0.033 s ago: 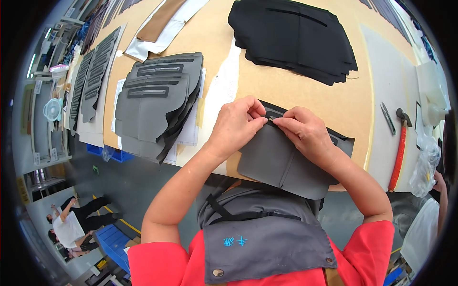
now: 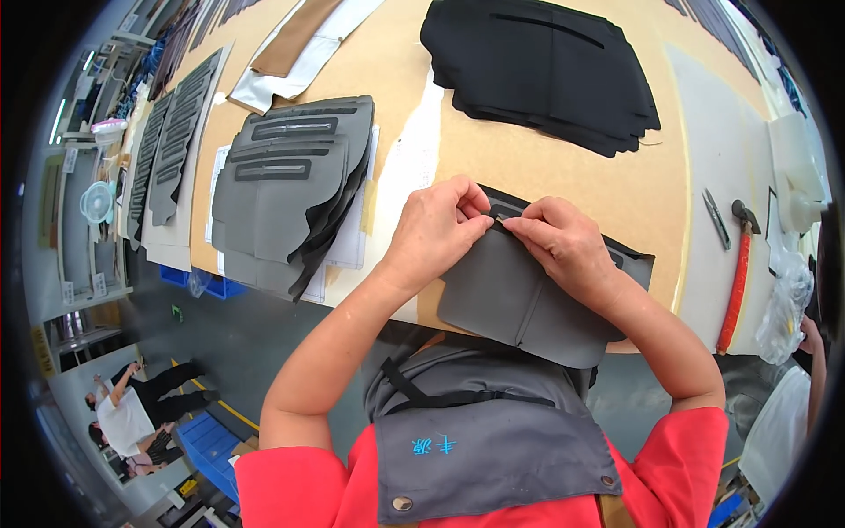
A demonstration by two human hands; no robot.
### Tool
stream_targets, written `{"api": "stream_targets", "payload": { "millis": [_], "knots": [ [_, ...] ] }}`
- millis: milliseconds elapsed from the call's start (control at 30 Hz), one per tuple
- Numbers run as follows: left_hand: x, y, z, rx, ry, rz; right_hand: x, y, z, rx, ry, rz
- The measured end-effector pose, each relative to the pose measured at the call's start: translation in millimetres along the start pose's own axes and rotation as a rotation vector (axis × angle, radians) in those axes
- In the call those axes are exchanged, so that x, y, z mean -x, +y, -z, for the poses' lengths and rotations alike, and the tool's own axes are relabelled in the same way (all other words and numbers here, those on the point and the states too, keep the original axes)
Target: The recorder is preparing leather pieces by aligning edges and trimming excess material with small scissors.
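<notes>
Grey panel (image 2: 493, 286) beneath left hand (image 2: 442, 223), right hand (image 2: 563, 242); both at upper edge.

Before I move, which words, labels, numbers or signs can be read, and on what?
Grey apron: light-blue characters, clear but not copied out here.
White shelf labels: too small to read.
Dark sign with yellow marks, far left: too blurred.
White paper sheet under the stacked grey panels: faint marks, unreadable.
Nearest grey panel: no text visible.

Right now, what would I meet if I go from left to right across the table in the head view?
Stack of grey pieces, left hand, right hand, red-handled hammer, clear plastic bag.
</notes>
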State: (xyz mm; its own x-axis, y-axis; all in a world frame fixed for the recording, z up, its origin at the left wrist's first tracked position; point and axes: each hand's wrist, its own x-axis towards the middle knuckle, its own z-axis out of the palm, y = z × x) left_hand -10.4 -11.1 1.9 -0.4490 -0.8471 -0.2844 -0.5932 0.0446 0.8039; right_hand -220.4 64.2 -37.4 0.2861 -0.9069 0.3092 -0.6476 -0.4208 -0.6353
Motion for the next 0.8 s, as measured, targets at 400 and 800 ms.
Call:
{"api": "stream_targets", "payload": {
  "millis": [400, 800],
  "knots": [
    [-8, 2, 3, -0.046, -0.033, 0.056, 3, 6, 0, 0.129, -0.015, 0.181],
    [-19, 2, 6, 0.024, -0.133, 0.157, 8, 3, 0, 0.325, -0.06, 0.309]
  ]
}}
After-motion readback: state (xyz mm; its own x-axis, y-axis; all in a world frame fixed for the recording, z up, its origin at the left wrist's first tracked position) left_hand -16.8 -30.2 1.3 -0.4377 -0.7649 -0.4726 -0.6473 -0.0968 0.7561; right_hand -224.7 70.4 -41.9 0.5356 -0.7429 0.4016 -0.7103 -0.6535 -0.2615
